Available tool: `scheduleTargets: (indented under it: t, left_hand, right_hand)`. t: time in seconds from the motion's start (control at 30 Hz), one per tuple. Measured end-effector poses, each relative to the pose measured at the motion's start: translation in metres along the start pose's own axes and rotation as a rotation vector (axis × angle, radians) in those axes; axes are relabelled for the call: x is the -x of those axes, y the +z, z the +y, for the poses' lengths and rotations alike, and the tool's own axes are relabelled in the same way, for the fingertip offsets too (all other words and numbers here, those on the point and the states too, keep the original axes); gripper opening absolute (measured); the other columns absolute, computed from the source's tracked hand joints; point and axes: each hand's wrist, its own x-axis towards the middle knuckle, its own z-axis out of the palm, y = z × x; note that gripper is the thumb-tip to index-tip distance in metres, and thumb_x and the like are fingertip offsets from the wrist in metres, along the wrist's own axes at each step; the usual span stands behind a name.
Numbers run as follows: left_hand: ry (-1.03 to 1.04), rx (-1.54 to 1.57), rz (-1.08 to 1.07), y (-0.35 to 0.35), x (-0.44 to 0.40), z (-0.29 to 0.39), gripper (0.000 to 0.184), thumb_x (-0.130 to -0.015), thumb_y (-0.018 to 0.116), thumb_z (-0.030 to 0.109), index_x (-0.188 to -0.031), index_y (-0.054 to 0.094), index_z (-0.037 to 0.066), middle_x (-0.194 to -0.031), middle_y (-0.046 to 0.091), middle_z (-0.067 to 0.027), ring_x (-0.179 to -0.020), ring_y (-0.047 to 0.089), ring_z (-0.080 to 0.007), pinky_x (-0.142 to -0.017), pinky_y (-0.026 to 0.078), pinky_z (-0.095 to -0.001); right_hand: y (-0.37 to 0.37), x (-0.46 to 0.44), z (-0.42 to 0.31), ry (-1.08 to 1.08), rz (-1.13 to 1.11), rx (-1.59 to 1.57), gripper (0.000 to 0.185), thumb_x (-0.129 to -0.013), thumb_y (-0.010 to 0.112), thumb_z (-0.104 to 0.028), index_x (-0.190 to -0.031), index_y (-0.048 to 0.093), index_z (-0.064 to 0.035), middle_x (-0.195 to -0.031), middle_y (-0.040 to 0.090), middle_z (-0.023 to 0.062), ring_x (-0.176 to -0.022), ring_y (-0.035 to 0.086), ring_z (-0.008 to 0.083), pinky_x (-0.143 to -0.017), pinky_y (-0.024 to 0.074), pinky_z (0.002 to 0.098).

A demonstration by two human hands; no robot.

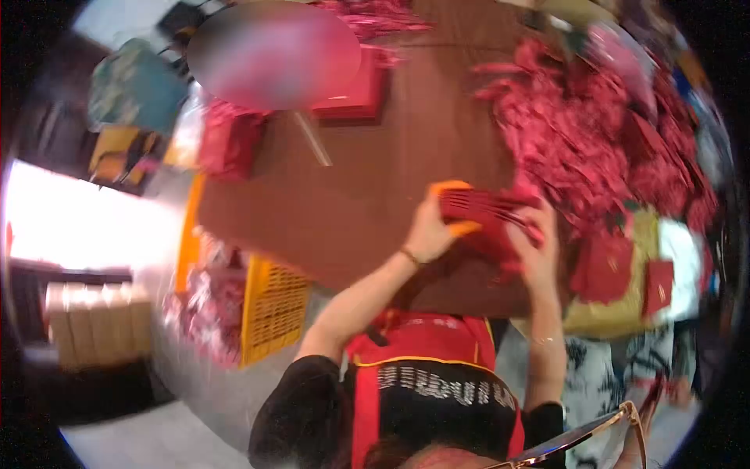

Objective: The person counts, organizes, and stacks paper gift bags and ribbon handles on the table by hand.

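Above the near edge of a brown table (pixel 344 211), a stack of dark red flat pieces (pixel 483 207) is held between my two hands. Its layered edges face up; motion blur hides what kind of pieces they are. My left hand (pixel 434 225), with orange covers on thumb and finger, grips the stack's left end. Around the right end close the fingers of my right hand (pixel 534 241), near some pink-red material that is too blurred to name.
A large heap of crumpled pink-red pieces (pixel 578 133) covers the table's right side. Red boxes (pixel 351 98) stand at the far left. Below the left edge is a yellow plastic crate (pixel 275 309). An olive-coloured container (pixel 605 316) with red pieces sits at right.
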Motion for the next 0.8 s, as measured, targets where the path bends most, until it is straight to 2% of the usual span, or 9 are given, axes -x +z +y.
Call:
scheduleTargets:
  t: [0.07, 0.23, 0.27, 0.43, 0.53, 0.63, 0.7, 0.77, 0.8]
  left_hand:
    - [-0.033, 0.003, 0.035, 0.003, 0.000, -0.001, 0.058, -0.062, 0.079, 0.006, -0.110, 0.046, 0.003, -0.101, 0.059, -0.0086, -0.093, 0.056, -0.0132, -0.082, 0.047, -0.0290]
    - [-0.007, 0.074, 0.034, -0.002, -0.001, -0.005, 0.056, -0.063, 0.079, 0.008, -0.108, 0.046, 0.004, -0.096, 0.061, -0.0056, -0.091, 0.057, -0.0110, -0.081, 0.046, -0.0284]
    - [-0.015, 0.076, 0.029, -0.003, -0.001, -0.005, 0.056, -0.064, 0.078, 0.007, -0.108, 0.045, 0.003, -0.097, 0.061, -0.0059, -0.091, 0.057, -0.0114, -0.080, 0.046, -0.0283]
    - [0.000, 0.059, 0.054, -0.001, -0.003, -0.008, 0.057, -0.064, 0.078, 0.008, -0.109, 0.044, 0.002, -0.098, 0.059, -0.0069, -0.090, 0.057, -0.0127, -0.080, 0.047, -0.0289]
    - [-0.032, 0.040, 0.104, 0.004, -0.002, -0.001, 0.057, -0.063, 0.079, 0.009, -0.109, 0.044, 0.001, -0.098, 0.058, -0.0090, -0.090, 0.056, -0.0151, -0.080, 0.047, -0.0295]
    - [-0.108, 0.108, 0.071, 0.013, -0.001, -0.004, 0.057, -0.063, 0.079, 0.008, -0.107, 0.044, 0.001, -0.098, 0.058, -0.0089, -0.089, 0.057, -0.0153, -0.078, 0.048, -0.0297]
    - [-0.056, 0.120, 0.093, 0.018, 0.003, -0.006, 0.058, -0.062, 0.078, 0.003, -0.108, 0.042, 0.000, -0.098, 0.058, -0.0095, -0.089, 0.057, -0.0169, -0.079, 0.048, -0.0303]
    - [-0.016, 0.144, 0.077, 0.020, 0.006, -0.010, 0.063, -0.062, 0.075, -0.003, -0.114, 0.039, -0.001, -0.103, 0.055, -0.0107, -0.096, 0.055, -0.0182, -0.085, 0.046, -0.0316]
    - [0.054, 0.236, 0.090, 0.021, 0.008, -0.006, 0.067, -0.063, 0.074, -0.005, -0.118, 0.036, -0.001, -0.107, 0.054, -0.0113, -0.098, 0.054, -0.0189, -0.087, 0.045, -0.0319]
  right_hand:
    - [-0.009, -0.007, -0.015, -0.108, -0.029, 0.235, 0.014, -0.076, 0.061, -0.004, -0.090, 0.059, -0.0039, -0.122, 0.044, 0.0114, -0.115, 0.043, 0.0227, -0.095, 0.0328, 0.0333]
    - [-0.029, -0.006, 0.004, -0.077, -0.128, -0.004, 0.009, -0.080, 0.055, 0.000, -0.087, 0.058, -0.0044, -0.137, 0.032, 0.0128, -0.125, 0.033, 0.0222, -0.098, 0.0270, 0.0298]
    - [-0.038, -0.005, 0.013, 0.086, -0.123, -0.139, 0.010, -0.081, 0.053, 0.001, -0.088, 0.056, -0.0048, -0.137, 0.032, 0.0120, -0.125, 0.033, 0.0226, -0.098, 0.0271, 0.0301]
    - [-0.066, -0.003, 0.042, 0.212, 0.273, -0.219, 0.020, -0.088, 0.052, -0.010, -0.106, 0.049, -0.0021, -0.131, 0.038, 0.0114, -0.120, 0.039, 0.0214, -0.099, 0.0308, 0.0320]
    - [-0.072, -0.002, 0.038, 0.090, 0.563, 0.039, 0.041, -0.089, 0.051, -0.016, -0.124, 0.038, -0.0004, -0.125, 0.042, 0.0119, -0.116, 0.041, 0.0216, -0.099, 0.0303, 0.0334]
    - [-0.041, -0.004, 0.003, -0.300, 0.262, 0.126, 0.056, -0.080, 0.052, -0.013, -0.130, 0.031, 0.0011, -0.136, 0.029, 0.0133, -0.128, 0.027, 0.0247, -0.107, 0.0169, 0.0367]
    - [-0.019, -0.012, 0.009, -0.273, 0.250, 0.012, 0.058, -0.081, 0.051, -0.016, -0.132, 0.028, -0.0002, -0.139, 0.026, 0.0146, -0.132, 0.021, 0.0251, -0.108, 0.0114, 0.0365]
    - [0.000, -0.019, 0.024, -0.037, -0.005, -0.328, 0.049, -0.093, 0.037, -0.031, -0.130, 0.031, -0.0004, -0.125, 0.043, 0.0097, -0.118, 0.040, 0.0206, -0.102, 0.0274, 0.0329]
    - [0.008, -0.021, 0.034, -0.029, 0.021, -0.474, 0.047, -0.093, 0.037, -0.036, -0.126, 0.035, -0.0018, -0.118, 0.046, 0.0089, -0.111, 0.045, 0.0197, -0.098, 0.0329, 0.0327]
